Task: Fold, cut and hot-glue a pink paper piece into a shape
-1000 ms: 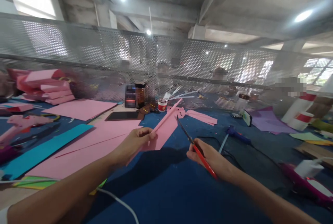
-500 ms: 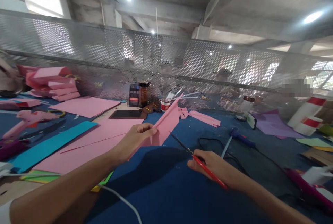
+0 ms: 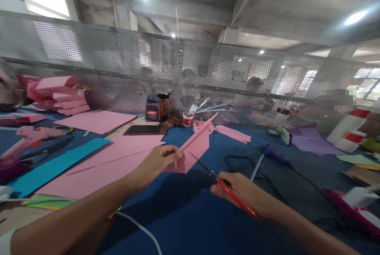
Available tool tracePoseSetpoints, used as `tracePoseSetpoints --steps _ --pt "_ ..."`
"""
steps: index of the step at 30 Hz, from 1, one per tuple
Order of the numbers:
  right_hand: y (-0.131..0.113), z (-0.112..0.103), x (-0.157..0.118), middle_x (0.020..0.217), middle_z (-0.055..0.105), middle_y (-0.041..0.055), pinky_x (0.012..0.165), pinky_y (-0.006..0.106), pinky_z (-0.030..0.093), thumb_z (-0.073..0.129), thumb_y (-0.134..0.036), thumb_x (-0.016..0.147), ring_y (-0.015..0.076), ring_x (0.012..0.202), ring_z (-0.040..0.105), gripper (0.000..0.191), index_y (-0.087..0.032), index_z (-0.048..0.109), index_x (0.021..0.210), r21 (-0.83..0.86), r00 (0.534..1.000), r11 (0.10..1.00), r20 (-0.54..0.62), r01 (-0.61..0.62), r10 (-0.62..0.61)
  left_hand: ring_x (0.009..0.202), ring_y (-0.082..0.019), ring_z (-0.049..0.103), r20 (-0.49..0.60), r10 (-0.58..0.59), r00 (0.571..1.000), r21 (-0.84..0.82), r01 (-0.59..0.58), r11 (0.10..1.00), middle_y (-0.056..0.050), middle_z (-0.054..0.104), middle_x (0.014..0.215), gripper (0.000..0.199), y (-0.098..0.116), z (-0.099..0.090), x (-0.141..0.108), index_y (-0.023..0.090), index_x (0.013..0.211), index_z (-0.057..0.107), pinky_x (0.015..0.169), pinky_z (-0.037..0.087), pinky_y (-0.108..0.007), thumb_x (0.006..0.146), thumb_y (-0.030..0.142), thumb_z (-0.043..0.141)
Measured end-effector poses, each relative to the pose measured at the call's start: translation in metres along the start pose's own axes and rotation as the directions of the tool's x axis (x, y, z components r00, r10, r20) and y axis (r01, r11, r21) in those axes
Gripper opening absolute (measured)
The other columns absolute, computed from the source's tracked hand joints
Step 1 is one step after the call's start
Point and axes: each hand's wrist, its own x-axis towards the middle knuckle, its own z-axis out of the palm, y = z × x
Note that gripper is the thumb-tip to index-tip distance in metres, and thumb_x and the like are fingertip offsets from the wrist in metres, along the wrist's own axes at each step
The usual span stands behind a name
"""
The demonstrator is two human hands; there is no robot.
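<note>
My left hand (image 3: 162, 163) pinches a pink sheet (image 3: 194, 148) above the blue table (image 3: 190, 215). My right hand (image 3: 237, 187) grips red scissors (image 3: 221, 183), blades at the sheet's lower edge. I seem mid-cut; next needs steady closing along the line.

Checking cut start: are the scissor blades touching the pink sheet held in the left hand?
Touching. In the head view the scissors in the right hand have their blade tips overlapping the lower edge of the pink sheet, no gap visible.
</note>
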Motion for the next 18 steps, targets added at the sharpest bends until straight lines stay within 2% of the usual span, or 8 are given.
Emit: tracePoseSetpoints --steps 6,11,15,18 --pt "-0.002 0.0 0.0 0.067 0.055 -0.0018 0.051 0.025 0.026 0.058 -0.059 0.089 0.0108 0.055 0.042 0.043 -0.02 0.047 0.073 -0.016 1.0 1.0 -0.006 0.003 -0.003 0.059 -0.015 0.053 0.038 0.083 0.996 0.071 -0.086 0.994 0.001 0.063 0.062 0.031 -0.008 -0.002 0.004 0.019 0.066 0.069 0.052 0.035 -0.023 0.073 0.049 0.071" --pt "-0.004 -0.001 -0.001 0.067 0.055 -0.0011 0.05 0.025 0.026 0.059 -0.059 0.088 0.0108 0.055 0.042 0.043 -0.02 0.048 0.073 0.015 1.0 1.0 0.003 -0.012 0.012 0.056 -0.015 0.051 0.05 0.062 0.997 0.085 -0.066 0.994 0.002 0.057 0.055 0.031 -0.009 -0.002 0.004 0.02 0.068 0.069 0.05 0.034 -0.023 0.076 0.049 0.069" --pt "-0.003 0.0 0.0 0.068 0.054 -0.0011 0.05 0.024 0.025 0.058 -0.061 0.088 0.0104 0.055 0.042 0.045 -0.02 0.049 0.074 0.034 1.0 0.999 0.005 -0.016 0.016 0.06 -0.014 0.052 0.068 0.093 0.993 0.092 -0.099 0.991 0.001 0.062 0.065 0.033 -0.013 -0.003 0.006 0.019 0.071 0.069 0.053 0.036 -0.022 0.077 0.051 0.067" --pt "-0.004 0.0 0.0 0.068 0.054 -0.0016 0.051 0.024 0.026 0.056 -0.063 0.089 0.0101 0.056 0.042 0.047 -0.019 0.048 0.075 0.006 1.0 1.0 0.015 -0.01 0.01 0.061 -0.014 0.052 0.072 0.064 0.995 0.12 -0.072 0.99 0.001 0.061 0.066 0.034 -0.016 -0.004 0.006 0.019 0.073 0.068 0.054 0.036 -0.022 0.079 0.052 0.064"
